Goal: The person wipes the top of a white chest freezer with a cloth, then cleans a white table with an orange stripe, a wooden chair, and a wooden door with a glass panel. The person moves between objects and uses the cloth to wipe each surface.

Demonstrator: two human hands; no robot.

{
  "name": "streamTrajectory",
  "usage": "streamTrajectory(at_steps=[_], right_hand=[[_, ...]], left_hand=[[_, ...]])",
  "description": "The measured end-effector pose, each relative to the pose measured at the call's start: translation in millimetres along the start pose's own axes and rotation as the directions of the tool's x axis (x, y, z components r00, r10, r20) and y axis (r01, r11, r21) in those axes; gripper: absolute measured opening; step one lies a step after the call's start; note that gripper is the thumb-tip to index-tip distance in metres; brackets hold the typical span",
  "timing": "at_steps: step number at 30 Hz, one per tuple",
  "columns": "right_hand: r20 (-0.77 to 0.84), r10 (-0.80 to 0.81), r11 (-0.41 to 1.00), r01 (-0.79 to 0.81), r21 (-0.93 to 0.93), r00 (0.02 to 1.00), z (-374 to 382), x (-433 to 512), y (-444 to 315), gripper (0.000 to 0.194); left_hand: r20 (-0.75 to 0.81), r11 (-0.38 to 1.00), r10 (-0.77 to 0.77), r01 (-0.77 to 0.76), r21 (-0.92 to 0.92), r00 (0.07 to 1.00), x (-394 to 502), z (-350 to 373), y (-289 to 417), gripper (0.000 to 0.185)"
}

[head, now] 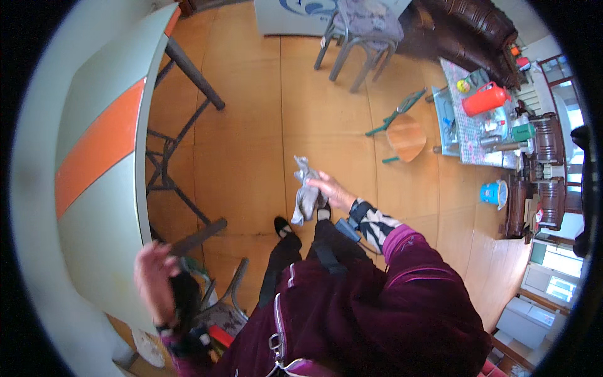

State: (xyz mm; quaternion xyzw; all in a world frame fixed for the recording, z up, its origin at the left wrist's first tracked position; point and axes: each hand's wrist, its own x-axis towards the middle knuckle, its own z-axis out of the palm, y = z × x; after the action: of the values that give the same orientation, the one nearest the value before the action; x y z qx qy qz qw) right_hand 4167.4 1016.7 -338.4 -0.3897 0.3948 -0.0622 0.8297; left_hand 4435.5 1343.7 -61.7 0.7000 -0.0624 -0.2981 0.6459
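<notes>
My right hand (332, 189) grips a crumpled light grey cloth (308, 193), which hangs over the floor just ahead of my feet. My left hand (156, 278) is raised at the near edge of a long table (106, 188) with a pale top and an orange stripe. That hand is blurred, its fingers look loosely bent, and I see nothing in it. Whether it touches the table edge I cannot tell.
Beside my left arm stands a metal-framed chair (226, 313). Ahead are another cushioned chair (372, 28) and a small wooden-seat chair (406, 136). To the right, a cloth-covered table (454, 89) holds a red thermos jug (485, 99); a blue bucket (492, 193) stands near it.
</notes>
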Motion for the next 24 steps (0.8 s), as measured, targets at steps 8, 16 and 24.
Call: streamTrajectory(at_steps=[8,16,24], right_hand=[[-0.152,-0.101,0.986,0.119,0.117,0.983,-96,-52,2,0.044],[-0.488,-0.029,0.943,0.186,0.277,0.873,-194,-136,12,0.038],[-0.667,-0.043,0.856,0.371,0.359,0.744,-250,-182,61,0.036]], left_hand=[[0.964,0.905,0.158,0.422,-0.054,-0.215,-51,341,91,0.060],[0.834,0.825,0.206,0.550,0.134,-0.512,-114,466,59,0.045],[0.823,0.793,-0.480,0.252,0.555,-0.302,-112,516,7,0.062]])
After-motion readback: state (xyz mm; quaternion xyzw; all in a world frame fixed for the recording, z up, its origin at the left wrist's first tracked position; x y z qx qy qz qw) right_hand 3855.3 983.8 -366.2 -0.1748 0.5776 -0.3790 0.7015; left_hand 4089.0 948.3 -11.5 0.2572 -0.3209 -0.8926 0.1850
